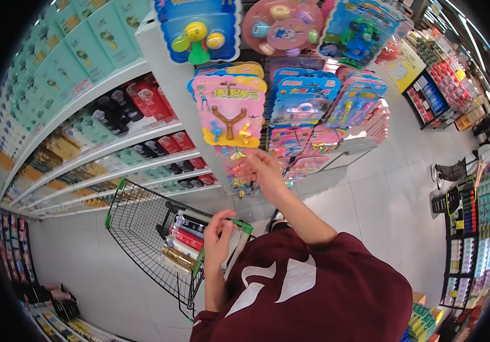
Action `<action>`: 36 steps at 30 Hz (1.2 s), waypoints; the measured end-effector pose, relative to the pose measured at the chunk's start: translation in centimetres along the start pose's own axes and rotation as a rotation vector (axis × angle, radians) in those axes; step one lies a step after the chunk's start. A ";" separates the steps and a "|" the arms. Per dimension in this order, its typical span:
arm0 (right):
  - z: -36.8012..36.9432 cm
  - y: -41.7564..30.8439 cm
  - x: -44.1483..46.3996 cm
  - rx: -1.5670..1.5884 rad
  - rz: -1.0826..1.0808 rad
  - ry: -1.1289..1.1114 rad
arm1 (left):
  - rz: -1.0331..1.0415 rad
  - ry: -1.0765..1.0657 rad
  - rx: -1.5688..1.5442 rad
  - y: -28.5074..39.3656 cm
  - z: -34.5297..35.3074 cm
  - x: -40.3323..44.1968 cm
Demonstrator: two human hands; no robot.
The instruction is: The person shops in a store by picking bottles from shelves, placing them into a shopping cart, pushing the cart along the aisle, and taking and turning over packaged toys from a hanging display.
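My right hand (263,172) is raised just below a pink and yellow toy slingshot pack (230,108) on a display rack. Its fingers are loosely bent and apart, with nothing seen between them; whether a fingertip touches the pack's lower edge I cannot tell. Beside the green-ended handle of a shopping cart (142,233), my left hand (217,236) is held up, its fingers loosely curled and holding nothing that I can see. In the cart lie several bottles or tubes, among them a red one (189,238) and a gold one (179,257).
Blue carded toys (302,97) and other toy packs hang around the slingshot pack. Shelves of bottles (125,108) line the left side. A seated person (452,171) is at far right, near a shelf of goods (472,245). Grey tiled floor (370,211) runs between.
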State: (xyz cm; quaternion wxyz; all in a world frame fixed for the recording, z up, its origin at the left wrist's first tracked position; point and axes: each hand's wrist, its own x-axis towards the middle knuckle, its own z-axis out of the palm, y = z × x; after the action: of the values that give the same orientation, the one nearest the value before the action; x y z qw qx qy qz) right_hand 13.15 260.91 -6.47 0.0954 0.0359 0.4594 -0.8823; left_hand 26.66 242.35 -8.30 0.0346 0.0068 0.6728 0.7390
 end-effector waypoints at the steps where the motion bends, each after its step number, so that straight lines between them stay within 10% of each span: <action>1: -0.7 0.3 -0.4 0.003 -0.015 0.014 | 0.002 -0.020 0.002 -0.2 -0.1 -0.1; 13: -8.1 -0.7 -6.2 -0.176 0.104 0.054 | -0.089 -0.132 0.258 -1.6 1.5 -0.1; 36: -17.2 -17.4 -4.4 -0.387 -0.820 0.617 | -0.113 -0.116 0.156 -1.7 7.7 1.5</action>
State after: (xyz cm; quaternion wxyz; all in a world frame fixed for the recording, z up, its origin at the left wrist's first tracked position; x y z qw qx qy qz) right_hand 13.53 285.29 -1.73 -0.3904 0.0928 0.5964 -0.6952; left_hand 25.71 250.24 -9.33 0.1145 0.0145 0.7245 0.6795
